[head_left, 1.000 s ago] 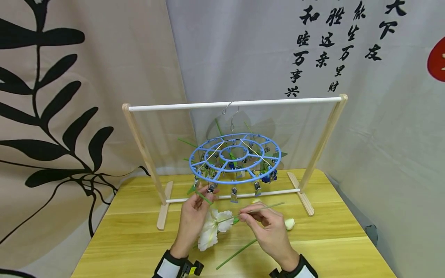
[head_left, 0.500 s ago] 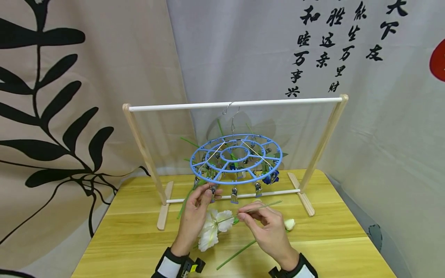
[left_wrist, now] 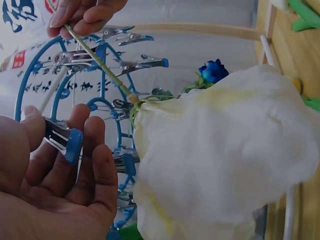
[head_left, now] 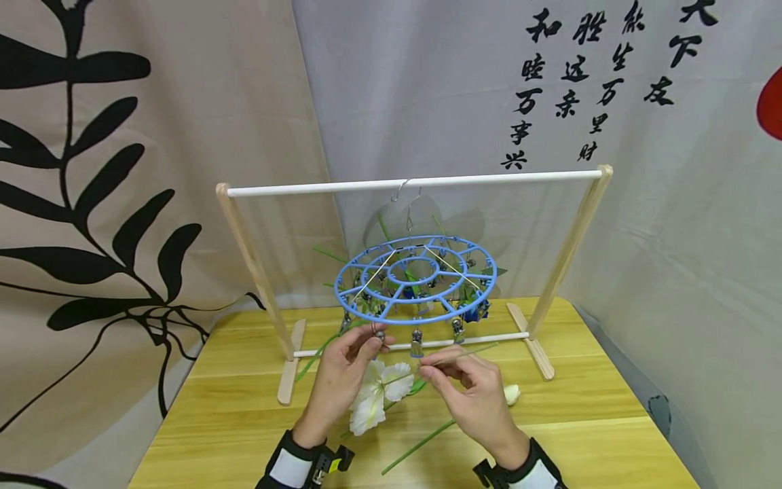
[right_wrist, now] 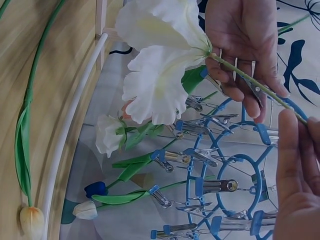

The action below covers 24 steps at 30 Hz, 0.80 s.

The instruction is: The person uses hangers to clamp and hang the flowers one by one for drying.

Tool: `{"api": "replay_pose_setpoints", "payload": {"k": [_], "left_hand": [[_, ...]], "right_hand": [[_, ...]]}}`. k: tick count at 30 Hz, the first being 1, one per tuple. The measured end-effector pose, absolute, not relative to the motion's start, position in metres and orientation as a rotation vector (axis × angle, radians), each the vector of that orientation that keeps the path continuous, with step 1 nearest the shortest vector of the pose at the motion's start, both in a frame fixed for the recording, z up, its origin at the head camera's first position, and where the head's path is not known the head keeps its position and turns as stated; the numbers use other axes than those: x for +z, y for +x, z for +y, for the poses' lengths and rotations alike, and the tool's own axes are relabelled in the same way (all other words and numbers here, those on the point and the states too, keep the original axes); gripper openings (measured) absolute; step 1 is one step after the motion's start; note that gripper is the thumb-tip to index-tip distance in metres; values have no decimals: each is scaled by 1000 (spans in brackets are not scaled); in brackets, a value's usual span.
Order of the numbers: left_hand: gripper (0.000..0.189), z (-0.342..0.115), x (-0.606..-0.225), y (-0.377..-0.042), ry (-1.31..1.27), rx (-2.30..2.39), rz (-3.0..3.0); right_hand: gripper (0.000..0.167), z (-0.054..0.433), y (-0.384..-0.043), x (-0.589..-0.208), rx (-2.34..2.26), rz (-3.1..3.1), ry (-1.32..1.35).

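Observation:
My left hand (head_left: 342, 370) pinches a metal clip (left_wrist: 64, 140) with blue tips between thumb and fingers, at the near left rim of a round blue hanging rack (head_left: 415, 322). To its right, my right hand (head_left: 473, 394) holds the thin green stem (left_wrist: 95, 57) of a white flower (head_left: 369, 401) between thumb and fingertips. The big petals hang between my hands, pointing down toward the table. In the right wrist view the stem passes across the front of the clip; whether they touch, I cannot tell. A green leafy stem (head_left: 311, 360) hangs left of my left hand.
A wooden stand with a white top bar (head_left: 489, 180) carries the rack. Several flowers, one a blue rose (left_wrist: 213, 71), hang from its clips. On the table (head_left: 580, 435) lies a pale tulip (right_wrist: 32, 222) with a long stem, partly beneath my right hand. Printed cloth hangs behind.
The green leafy stem has swung from in front of my left fingers to the left of that hand. My left hand and its clip have shifted slightly right. My right hand keeps the white flower.

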<state>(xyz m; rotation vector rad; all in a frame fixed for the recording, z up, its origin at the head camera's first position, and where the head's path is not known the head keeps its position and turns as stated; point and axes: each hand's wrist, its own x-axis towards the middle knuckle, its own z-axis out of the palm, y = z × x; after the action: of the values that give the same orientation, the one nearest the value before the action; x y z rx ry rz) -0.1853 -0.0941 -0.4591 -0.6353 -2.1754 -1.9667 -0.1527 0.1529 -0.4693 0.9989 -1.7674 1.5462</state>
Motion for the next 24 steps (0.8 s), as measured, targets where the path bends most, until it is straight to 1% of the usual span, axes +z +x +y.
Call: {"api": "replay_pose_setpoints", "payload": {"k": [13, 19, 24], "left_hand": [[25, -97, -452, -186, -678, -1940, -2229], [29, -98, -450, -186, -648, -1946, -2257], [29, -97, -448, -185, -627, -1955, -2249]], "right_hand": [[34, 154, -153, -464, 1552, -1817, 948], [36, 153, -154, -462, 1563, -1812, 938], [35, 150, -156, -458, 1565, -1797, 927]]}}
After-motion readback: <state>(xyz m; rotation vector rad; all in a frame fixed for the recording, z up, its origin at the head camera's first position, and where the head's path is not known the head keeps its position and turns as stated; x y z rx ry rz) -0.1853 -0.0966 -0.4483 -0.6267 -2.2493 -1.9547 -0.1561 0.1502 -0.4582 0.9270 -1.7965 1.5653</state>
